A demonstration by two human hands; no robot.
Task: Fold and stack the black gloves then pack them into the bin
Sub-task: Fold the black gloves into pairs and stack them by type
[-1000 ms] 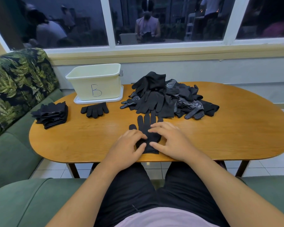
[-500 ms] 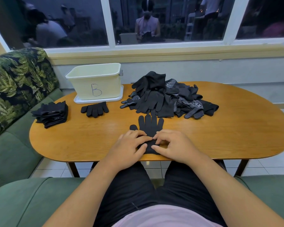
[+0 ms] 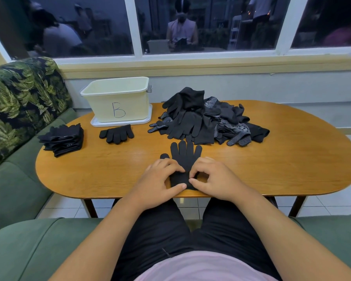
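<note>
Hands drew back to the cuff since a second ago: left hand and right hand pinch the black glove in a narrow grip, flat mid-frame on the desk, probably to fold it.

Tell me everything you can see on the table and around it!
bin: one, cream with a blue B, table's far left
tray: one, white, under the bin
glove pile: one heap, black, some white-dotted, table's far middle
folded stack: one, black, table's left edge
small glove bundle: one, black, in front of the bin
flat glove: one, black, near edge, fingers pointing away
table: one, brown wood, oval
sofa: one, green, leafy cushion, left
left hand, right hand: two, pinching the flat glove's cuff
</note>
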